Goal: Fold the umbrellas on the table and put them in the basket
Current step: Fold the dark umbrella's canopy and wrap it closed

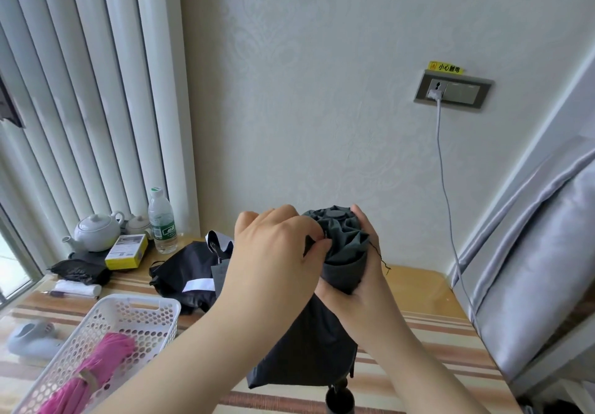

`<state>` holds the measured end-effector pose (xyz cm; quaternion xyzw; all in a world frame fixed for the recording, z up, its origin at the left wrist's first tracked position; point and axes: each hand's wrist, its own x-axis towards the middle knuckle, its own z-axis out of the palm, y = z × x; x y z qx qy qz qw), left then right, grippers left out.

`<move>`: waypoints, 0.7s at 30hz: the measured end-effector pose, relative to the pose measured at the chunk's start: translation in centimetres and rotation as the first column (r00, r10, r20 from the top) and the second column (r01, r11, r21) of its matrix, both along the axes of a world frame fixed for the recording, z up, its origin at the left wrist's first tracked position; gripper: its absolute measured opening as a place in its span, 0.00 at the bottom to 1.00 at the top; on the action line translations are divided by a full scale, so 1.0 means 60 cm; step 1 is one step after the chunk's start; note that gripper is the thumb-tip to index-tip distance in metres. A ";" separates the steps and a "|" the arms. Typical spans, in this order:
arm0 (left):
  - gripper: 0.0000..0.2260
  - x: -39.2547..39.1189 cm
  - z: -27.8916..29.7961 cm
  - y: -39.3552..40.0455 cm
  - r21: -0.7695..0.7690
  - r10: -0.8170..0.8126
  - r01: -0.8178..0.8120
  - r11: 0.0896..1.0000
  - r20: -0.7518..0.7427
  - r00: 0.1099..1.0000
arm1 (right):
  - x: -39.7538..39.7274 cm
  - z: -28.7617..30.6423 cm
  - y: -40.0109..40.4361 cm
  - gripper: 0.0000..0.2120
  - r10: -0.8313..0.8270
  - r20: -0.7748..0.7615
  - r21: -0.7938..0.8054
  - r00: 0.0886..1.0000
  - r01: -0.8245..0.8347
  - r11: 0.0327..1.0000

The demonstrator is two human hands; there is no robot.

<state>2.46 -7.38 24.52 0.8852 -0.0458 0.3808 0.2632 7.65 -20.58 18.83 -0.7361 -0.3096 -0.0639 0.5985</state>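
A grey umbrella [343, 252] is held upright above the table [428, 288], its capped top end toward the wall and its black handle [339, 396] at the bottom edge of the view. The right hand [367, 272] is wrapped round the rolled canopy just below the top, fingers curled behind the fabric and the thumb side toward the camera. The left hand [277, 246] is just left of the umbrella's top; its fingertips [322, 243] are pinched on a small dark piece at the canopy's edge, which appears to be the strap, though this cannot be made out surely. The looser dark skirt of the canopy hangs below both hands, between the forearms.

Lower left of the left hand, a white basket [151, 309] stands on the table, and a folded pink umbrella [96, 368] lies inside it. Directly behind the left hand, on the table, a black umbrella [186, 272] with white patches lies unfolded and slack, apart from both hands.

Farther left of it are noted a teapot [96, 231], a water bottle [162, 220], a yellow box [127, 251] and a white device [30, 339] beside the basket. To the upper right of the right hand, a cable [442, 168] hangs from a wall socket [452, 89].
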 end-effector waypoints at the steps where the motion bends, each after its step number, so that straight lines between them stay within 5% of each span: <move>1: 0.02 0.000 -0.001 -0.002 -0.053 -0.038 0.038 0.998 -0.009 0.999 | 0.001 -0.003 0.001 0.44 0.003 0.008 -0.022 1.000 -0.003 1.000; 6: 0.02 0.003 -0.005 0.008 -0.138 -0.072 0.071 0.988 -0.002 0.997 | 0.002 -0.002 0.001 0.43 -0.009 -0.019 -0.044 1.000 0.008 0.999; 10: 0.14 -0.008 -0.013 0.030 -0.312 -0.007 -0.028 0.950 -0.109 0.994 | 0.001 0.014 -0.005 0.41 -0.008 -0.064 0.010 0.998 0.009 1.000; 16: 0.16 -0.009 -0.025 0.046 -0.292 -0.094 0.018 0.956 -0.248 0.964 | 0.006 0.020 -0.007 0.44 -0.018 -0.107 0.008 0.994 0.019 1.000; 21: 0.13 -0.011 -0.030 0.049 -0.270 -0.011 -0.061 0.961 -0.257 0.966 | 0.006 0.009 -0.007 0.47 -0.015 -0.111 0.009 0.994 0.016 1.000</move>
